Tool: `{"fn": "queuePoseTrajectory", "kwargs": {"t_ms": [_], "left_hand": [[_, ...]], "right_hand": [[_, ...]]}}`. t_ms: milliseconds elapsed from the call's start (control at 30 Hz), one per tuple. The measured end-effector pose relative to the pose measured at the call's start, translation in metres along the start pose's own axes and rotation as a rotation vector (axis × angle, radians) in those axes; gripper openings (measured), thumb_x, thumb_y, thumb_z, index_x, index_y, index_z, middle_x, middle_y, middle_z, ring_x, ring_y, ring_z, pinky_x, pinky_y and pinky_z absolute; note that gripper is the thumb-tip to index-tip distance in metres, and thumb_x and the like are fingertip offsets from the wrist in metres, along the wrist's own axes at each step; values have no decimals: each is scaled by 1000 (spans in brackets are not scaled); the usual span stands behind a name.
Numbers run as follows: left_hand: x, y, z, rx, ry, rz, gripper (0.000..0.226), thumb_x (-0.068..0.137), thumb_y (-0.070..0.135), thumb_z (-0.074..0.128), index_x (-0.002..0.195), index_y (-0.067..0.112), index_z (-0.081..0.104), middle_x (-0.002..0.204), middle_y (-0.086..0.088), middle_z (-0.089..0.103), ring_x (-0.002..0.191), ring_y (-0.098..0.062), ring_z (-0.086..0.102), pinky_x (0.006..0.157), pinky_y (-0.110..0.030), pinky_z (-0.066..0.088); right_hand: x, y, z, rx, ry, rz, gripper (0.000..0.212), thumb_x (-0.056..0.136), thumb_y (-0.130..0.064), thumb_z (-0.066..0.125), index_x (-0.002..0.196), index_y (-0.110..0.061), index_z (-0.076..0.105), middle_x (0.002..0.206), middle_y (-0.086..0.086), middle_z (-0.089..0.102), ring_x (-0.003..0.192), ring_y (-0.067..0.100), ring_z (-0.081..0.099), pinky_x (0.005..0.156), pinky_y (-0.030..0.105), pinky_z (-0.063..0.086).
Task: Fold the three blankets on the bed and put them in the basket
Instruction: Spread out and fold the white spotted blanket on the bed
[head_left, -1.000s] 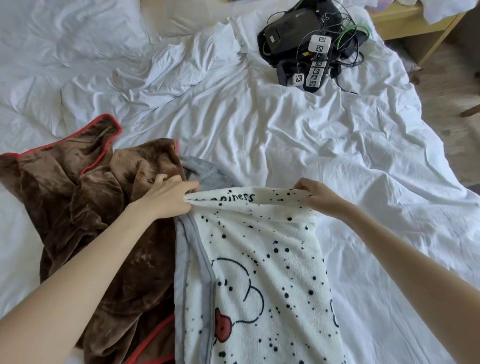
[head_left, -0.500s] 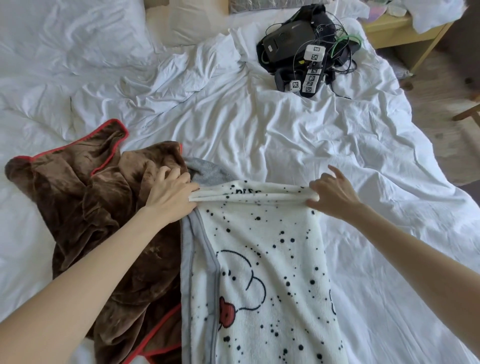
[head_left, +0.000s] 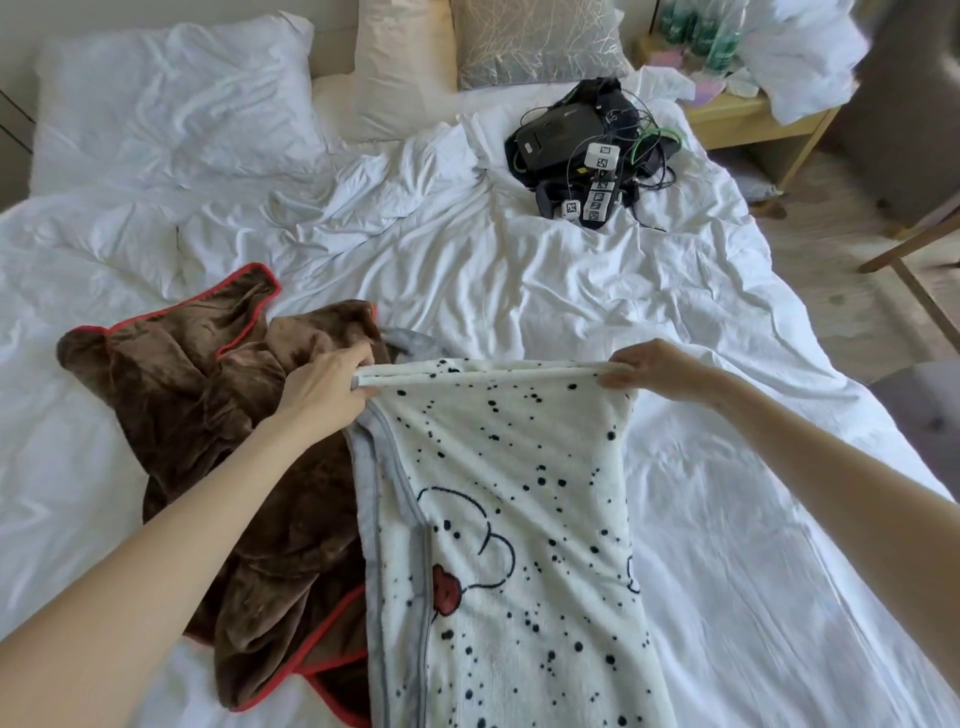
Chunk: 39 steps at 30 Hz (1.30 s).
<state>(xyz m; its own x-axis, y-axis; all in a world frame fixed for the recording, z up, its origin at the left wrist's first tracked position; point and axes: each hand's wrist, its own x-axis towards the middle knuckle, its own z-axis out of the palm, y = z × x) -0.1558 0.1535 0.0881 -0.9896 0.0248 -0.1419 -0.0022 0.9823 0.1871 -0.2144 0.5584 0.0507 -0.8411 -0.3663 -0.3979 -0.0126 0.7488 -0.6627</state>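
Right hand (head_left: 655, 370), loose a moment ago, is now pinching the far edge of the spotted blanket (head_left: 519, 519), left hand (head_left: 323, 387) gripping its other corner; it is lying on the bed (head_left: 519, 291) beside the brown blanket (head_left: 218, 415).

Centre blanket (head_left: 519, 519) on bed (head_left: 519, 291); 2nd blanket (head_left: 208, 405) touching on its left; cable bundle (head_left: 571, 140) behind, nr pillows (head_left: 171, 98)
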Motion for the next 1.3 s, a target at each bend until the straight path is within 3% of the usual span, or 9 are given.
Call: {"fn": "queuePoseTrajectory", "kwargs": {"t_ms": [133, 267, 467, 567, 800, 900, 1067, 1200, 1300], "left_hand": [[-9, 11, -4, 25, 58, 93, 18, 91, 19, 62, 92, 25, 45, 90, 9, 59, 81, -24, 57, 64, -35, 37], [-25, 24, -17, 98, 178, 127, 19, 89, 14, 61, 99, 19, 47, 96, -1, 62, 90, -29, 58, 73, -42, 43], [-104, 30, -23, 44, 218, 162, 34, 77, 13, 69, 108, 13, 56, 102, -2, 64, 101, -30, 58, 78, -43, 44], [-174, 28, 1, 10, 163, 194, 45, 69, 14, 78, 110, 12, 60, 100, -2, 66, 94, -27, 61, 81, -42, 42], [-314, 24, 81, 38, 89, 313, 47, 52, 3, 77, 93, 17, 59, 89, 3, 58, 82, -24, 56, 75, -35, 43], [-364, 20, 118, 32, -79, 298, 52, 53, 3, 79, 100, 18, 61, 97, 4, 59, 88, -24, 58, 75, -35, 47], [-409, 20, 164, -45, -417, 218, 59, 77, 6, 54, 134, 22, 48, 133, 6, 47, 122, -19, 49, 91, -35, 40], [-403, 35, 174, -107, -284, 131, 36, 83, 14, 68, 115, 17, 52, 120, -1, 47, 78, -21, 59, 64, -31, 45], [-390, 41, 179, -28, -174, 130, 36, 83, 20, 72, 113, 14, 52, 116, -4, 47, 86, -22, 57, 69, -31, 47]], "right_hand": [[0, -7, 8, -575, 84, -87, 20, 90, -28, 65, 103, -14, 64, 83, 0, 60, 83, 17, 52, 100, 34, 32], [-18, -24, 8, -761, 332, -158, 23, 84, -22, 68, 105, -13, 64, 94, 7, 67, 101, 22, 59, 108, 37, 26], [-112, -41, 38, -749, 561, -302, 22, 79, 4, 68, 98, -7, 68, 90, 8, 74, 92, 27, 61, 90, 42, 41], [-184, -34, 80, -720, 586, -278, 32, 63, 12, 72, 90, -5, 66, 82, 8, 70, 83, 29, 60, 76, 40, 44], [-310, 5, 191, -680, 521, -137, 32, 60, 6, 80, 85, -7, 65, 83, 7, 64, 78, 30, 59, 71, 39, 43], [-341, 21, 234, -648, 466, -93, 31, 60, 5, 80, 85, -7, 65, 83, 6, 62, 77, 30, 58, 69, 39, 44], [-358, 43, 280, -483, 199, 153, 31, 73, -5, 73, 102, -5, 60, 102, 8, 56, 83, 21, 53, 72, 33, 49], [-348, 48, 290, -420, 334, 241, 42, 72, -1, 71, 108, -4, 50, 104, 10, 47, 81, 22, 45, 62, 32, 43], [-336, 49, 288, -343, 390, 307, 44, 79, -9, 69, 116, -7, 47, 114, 11, 47, 90, 26, 48, 67, 39, 49]]}}
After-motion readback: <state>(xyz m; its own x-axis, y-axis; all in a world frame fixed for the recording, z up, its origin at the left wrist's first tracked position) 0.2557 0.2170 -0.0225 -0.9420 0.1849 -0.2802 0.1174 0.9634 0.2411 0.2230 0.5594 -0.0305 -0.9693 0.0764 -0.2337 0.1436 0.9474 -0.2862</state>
